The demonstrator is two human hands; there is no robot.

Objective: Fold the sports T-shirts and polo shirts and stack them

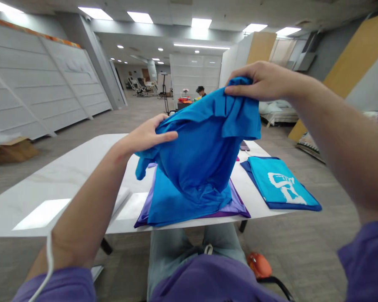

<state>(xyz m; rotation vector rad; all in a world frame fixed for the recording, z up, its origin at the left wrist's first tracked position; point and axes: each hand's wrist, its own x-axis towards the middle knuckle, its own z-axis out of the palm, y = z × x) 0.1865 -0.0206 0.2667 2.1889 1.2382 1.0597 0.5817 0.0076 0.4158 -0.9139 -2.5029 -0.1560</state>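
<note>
A blue T-shirt [198, 147] hangs between my two hands, its lower part resting on the table. My left hand [153, 134] grips it near one shoulder, thumb stretched across the front. Higher up on the right, my right hand [255, 82] pinches the other shoulder, with a sleeve drooping below it. Beneath the shirt's body lies a purple cloth or garment [239, 205], mostly covered by the blue fabric.
The white table [97, 159] holds a folded turquoise shirt with white print [277, 180] on a dark blue one at the right. A phone-like object [244, 146] lies behind the shirt. An orange item [260, 265] sits below the table. A person [201, 91] is far back.
</note>
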